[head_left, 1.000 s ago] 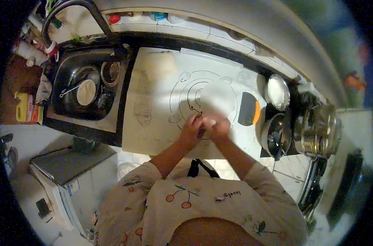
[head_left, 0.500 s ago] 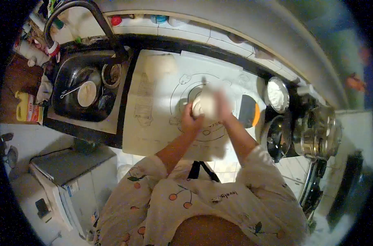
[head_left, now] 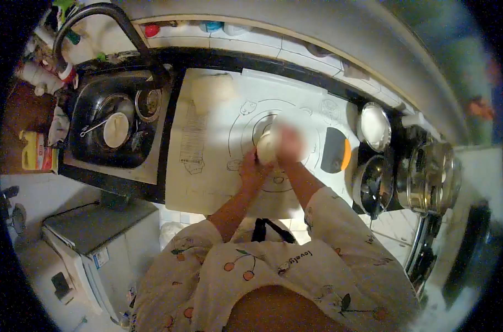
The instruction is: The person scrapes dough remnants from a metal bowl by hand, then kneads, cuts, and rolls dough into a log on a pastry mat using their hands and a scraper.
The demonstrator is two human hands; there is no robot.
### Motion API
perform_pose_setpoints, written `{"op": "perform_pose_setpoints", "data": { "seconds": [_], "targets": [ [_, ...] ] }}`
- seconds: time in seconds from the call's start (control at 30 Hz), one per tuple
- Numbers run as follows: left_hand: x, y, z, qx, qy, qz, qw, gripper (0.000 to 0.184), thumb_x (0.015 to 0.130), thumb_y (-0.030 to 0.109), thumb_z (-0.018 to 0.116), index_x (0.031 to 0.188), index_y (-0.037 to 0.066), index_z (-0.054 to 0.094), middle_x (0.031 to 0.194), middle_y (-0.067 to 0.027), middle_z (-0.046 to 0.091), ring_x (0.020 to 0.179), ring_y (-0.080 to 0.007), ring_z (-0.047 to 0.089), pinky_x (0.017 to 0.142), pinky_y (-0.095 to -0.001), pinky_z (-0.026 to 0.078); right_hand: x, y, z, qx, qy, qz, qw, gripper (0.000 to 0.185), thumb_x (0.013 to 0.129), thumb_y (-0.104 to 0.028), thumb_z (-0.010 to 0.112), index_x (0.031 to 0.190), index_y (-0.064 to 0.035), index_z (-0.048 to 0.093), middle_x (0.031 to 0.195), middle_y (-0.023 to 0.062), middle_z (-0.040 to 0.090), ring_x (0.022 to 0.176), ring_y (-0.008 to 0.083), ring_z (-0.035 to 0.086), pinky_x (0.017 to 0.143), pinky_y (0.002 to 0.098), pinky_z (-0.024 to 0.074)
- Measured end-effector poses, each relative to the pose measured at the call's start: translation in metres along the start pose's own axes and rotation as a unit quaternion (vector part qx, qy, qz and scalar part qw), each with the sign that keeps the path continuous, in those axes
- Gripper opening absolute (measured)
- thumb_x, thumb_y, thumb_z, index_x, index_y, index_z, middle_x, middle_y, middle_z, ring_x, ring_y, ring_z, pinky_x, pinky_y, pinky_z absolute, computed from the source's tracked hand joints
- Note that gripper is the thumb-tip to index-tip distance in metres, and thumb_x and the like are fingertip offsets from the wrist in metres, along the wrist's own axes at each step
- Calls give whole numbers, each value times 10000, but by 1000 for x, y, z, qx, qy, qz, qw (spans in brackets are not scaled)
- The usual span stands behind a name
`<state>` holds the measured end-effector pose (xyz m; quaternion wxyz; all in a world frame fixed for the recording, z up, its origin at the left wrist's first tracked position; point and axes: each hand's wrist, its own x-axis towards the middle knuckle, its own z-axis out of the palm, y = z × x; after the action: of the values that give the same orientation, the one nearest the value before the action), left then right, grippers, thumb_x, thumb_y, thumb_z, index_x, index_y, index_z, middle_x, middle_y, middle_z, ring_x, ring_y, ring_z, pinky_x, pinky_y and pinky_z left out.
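Over the middle of the white printed mat (head_left: 207, 191), a pale round piece of dough (head_left: 266, 148) sits between my hands. My left hand (head_left: 256, 167) curls around its lower left side. My right hand (head_left: 289, 145) presses on its right side, and a bright blur hides part of its fingers. On the mat's right part lies a dark scraper (head_left: 334, 150) with an orange edge. A pale mass, partly blurred, rests at the mat's upper left corner.
At the left is a black sink (head_left: 88, 149) holding a bowl (head_left: 116, 130), with a dark faucet arching over it. To the right stand a bowl of white powder (head_left: 374, 127), a dark pan (head_left: 372, 182) and a steel pot (head_left: 425, 177). A yellow bottle (head_left: 32, 150) is at the far left.
Since a second ago, the dough has come into view between my hands. Over the last half second my right hand has moved left onto the dough, while my left hand has stayed around it.
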<state>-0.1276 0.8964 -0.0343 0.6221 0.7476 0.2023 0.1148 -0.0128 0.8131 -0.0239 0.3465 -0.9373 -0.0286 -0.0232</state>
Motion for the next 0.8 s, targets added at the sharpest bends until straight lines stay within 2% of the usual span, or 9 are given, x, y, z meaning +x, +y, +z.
{"op": "perform_pose_setpoints", "data": {
  "seconds": [0.1,0.17,0.3,0.37,0.5,0.53,0.67,0.73,0.8],
  "targets": [
    [1,-6,3,-17,30,-36,999,496,711,106,708,1171,63,528,1084,-151,595,973,-306,584,862,-392,469,11,22,8,103,-145,90,980,562,829,-570,486,954,-51,662,928,213,647,822,349,628,704,389,491],
    [3,-2,-2,-26,11,42,999,510,683,53,699,1166,72,536,1094,-155,587,988,-315,575,873,-398,464,15,26,-13,329,-266,202,883,573,813,-580,517,985,-52,654,960,210,647,848,344,628,742,369,491],
    [-10,7,-36,118,-122,238,956,528,645,-6,675,1151,53,539,1137,-170,554,1070,-348,518,918,-407,436,-61,-32,-52,-11,-46,-201,978,445,848,-475,520,963,-64,644,871,183,650,828,359,615,756,398,487],
    [-12,-19,-24,91,-136,213,963,553,639,-13,673,1167,50,521,1167,-177,533,1097,-367,494,926,-413,430,-75,-1,-32,75,-20,-240,968,380,885,-362,471,1039,-39,599,952,147,628,881,303,603,779,362,474],
    [-15,0,-18,75,-9,127,989,601,693,78,695,1234,23,440,1180,-192,516,1115,-379,475,941,-429,405,-42,-2,-26,64,36,-307,949,269,865,-249,464,807,-70,656,770,137,646,724,355,608,656,446,475],
    [-11,9,-19,60,-45,88,993,596,706,102,693,1237,20,437,1186,-197,510,1120,-383,470,945,-428,399,-33,5,-16,97,42,-303,947,291,860,-277,481,790,-63,665,751,131,656,706,296,625,628,399,481],
    [13,6,-14,10,-107,119,987,609,729,167,684,1254,11,417,1213,-217,484,1138,-395,452,960,-428,379,-8,10,-12,344,-149,189,908,334,911,-292,480,980,4,619,943,108,638,872,154,586,774,271,449],
    [20,-10,-11,45,-116,231,965,633,715,178,673,1269,20,410,1250,-223,452,1143,-398,443,969,-440,366,-17,2,-39,425,-192,162,870,334,919,-280,472,994,12,616,947,97,638,866,157,589,768,265,451],
    [5,0,-22,151,-134,187,961,624,707,183,666,1262,31,427,1246,-219,452,1139,-390,447,970,-443,362,-40,23,-38,421,-218,32,880,335,941,-247,441,1056,27,595,1016,120,627,935,199,587,832,301,443]
  ]
}}
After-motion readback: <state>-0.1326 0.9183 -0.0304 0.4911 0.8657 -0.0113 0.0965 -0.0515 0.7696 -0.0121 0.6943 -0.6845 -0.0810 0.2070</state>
